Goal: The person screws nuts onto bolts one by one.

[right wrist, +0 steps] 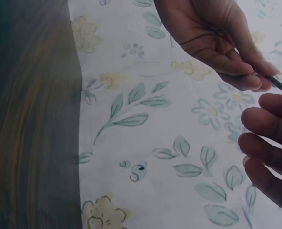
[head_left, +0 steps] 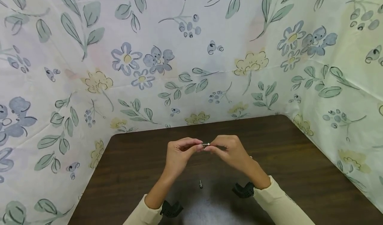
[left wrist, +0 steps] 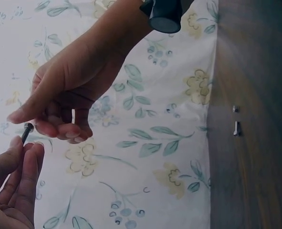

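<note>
A slim metal bolt [head_left: 204, 144] is held level between both hands above the table. My left hand [head_left: 179, 153] pinches its shank between thumb and fingertips, the shank [left wrist: 25, 136] standing out of them in the left wrist view. At the other end my right hand [head_left: 228, 150] pinches the wider piece [left wrist: 29, 127] with thumb and forefinger; whether that is the bolt's head or a nut I cannot tell. In the right wrist view the dark shank [right wrist: 279, 85] runs from the left fingertips toward the right hand [right wrist: 269, 129], whose other fingers are spread.
On the dark wooden table [head_left: 134, 171] lies another small bolt [head_left: 201, 184], nearer the body than the hands. The left wrist view shows a small nut-like piece [left wrist: 235, 109] beside that bolt. Floral cloth [head_left: 191, 95] stands around the table's back and sides.
</note>
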A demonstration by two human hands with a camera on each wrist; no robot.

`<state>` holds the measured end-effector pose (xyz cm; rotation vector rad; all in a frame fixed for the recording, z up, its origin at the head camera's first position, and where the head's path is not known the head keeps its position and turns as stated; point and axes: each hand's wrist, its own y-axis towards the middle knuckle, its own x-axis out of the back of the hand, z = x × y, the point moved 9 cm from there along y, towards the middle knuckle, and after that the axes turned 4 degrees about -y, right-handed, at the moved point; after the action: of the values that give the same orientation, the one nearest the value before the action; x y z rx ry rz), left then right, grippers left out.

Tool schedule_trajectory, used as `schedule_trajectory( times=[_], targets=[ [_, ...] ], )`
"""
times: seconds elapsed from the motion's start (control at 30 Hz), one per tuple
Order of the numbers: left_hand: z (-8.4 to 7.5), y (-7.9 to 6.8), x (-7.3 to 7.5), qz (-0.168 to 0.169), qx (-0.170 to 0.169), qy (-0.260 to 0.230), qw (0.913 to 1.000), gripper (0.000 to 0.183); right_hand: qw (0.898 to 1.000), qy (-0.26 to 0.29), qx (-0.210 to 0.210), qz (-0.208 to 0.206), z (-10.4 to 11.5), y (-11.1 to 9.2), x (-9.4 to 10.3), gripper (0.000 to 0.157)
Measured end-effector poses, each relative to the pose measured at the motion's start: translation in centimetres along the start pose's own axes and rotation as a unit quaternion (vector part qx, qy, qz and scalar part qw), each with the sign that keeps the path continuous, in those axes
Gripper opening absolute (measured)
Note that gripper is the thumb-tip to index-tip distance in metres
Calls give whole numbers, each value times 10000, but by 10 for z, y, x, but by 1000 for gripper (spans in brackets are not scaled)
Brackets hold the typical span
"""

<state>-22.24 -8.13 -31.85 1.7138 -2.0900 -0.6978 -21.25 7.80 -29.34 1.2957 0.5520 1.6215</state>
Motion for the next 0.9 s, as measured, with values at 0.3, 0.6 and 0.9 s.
schedule_trajectory(
  times=[0.3, 0.6, 0.9],
  targets=[
    [-1, 1, 3, -58, 18, 4, 10000, 9, 9996, -245, -3, -160, 1, 3, 7, 32],
    [-1, 2, 3, -83, 102, -68, 9999, 12, 9992, -232, 225, -242, 6, 5, 11, 22],
    [-1, 2, 3, -25, 74, -96, 9999, 11, 9997, -189, 97, -129, 3, 4, 9, 14]
  ],
)
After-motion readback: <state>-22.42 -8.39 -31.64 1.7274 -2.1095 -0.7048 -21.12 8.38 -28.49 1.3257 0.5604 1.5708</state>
